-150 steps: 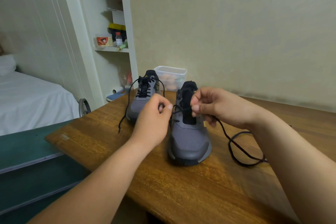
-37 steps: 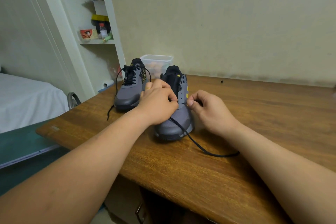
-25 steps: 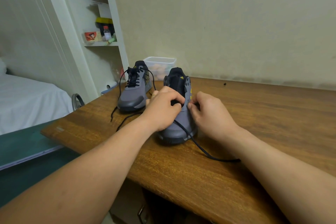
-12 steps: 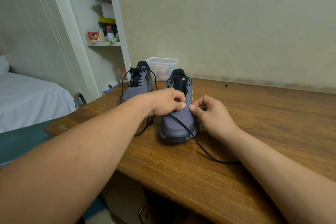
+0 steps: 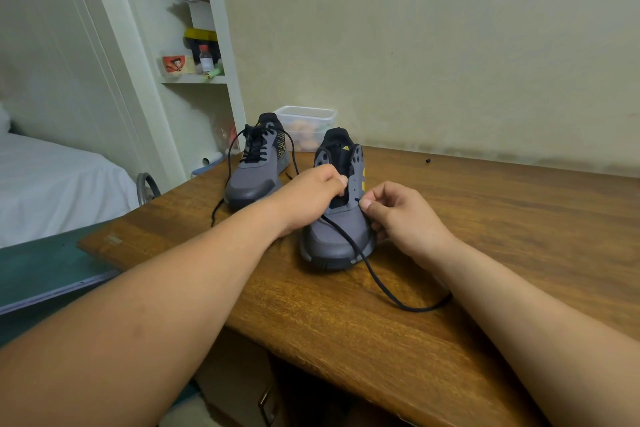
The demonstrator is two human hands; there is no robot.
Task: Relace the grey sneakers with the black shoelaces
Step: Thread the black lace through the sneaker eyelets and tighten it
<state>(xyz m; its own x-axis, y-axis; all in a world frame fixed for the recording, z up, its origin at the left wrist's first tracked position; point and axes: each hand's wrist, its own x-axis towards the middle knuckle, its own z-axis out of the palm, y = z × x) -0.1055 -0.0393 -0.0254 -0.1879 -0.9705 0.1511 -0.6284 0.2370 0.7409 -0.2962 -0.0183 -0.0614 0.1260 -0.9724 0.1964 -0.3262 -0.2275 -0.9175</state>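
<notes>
Black lace tip now up against the lowest hole on the right flap of the near sneaker, raised there over the last second and a half from down beside the sole. Means, at a guess, one of the first passes of threading on this shoe: holes in view higher up both flaps show bare. Leaves most of this shoe's lacing ahead, with the far sneaker, by the far left corner of the counter, already laced to the top, ends loose.

Right hand: thumb and forefinger, the working fingers, pressed together on what looks like the lace tip; the rest curled loosely against the shoe's side.

Left hand: much as a second ago, at the tongue opening, fingers curled tight on the left flap, apparently holding it open; exact grip hidden behind the knuckles.

Rest of the lace: comes out from under the left hand, crosses the grey toe, drops onto the counter and curves away under the right forearm toward the front edge.

Near sneaker: upright on the left half of the counter, toe toward the front edge. Plastic box at the back edge behind both shoes.
</notes>
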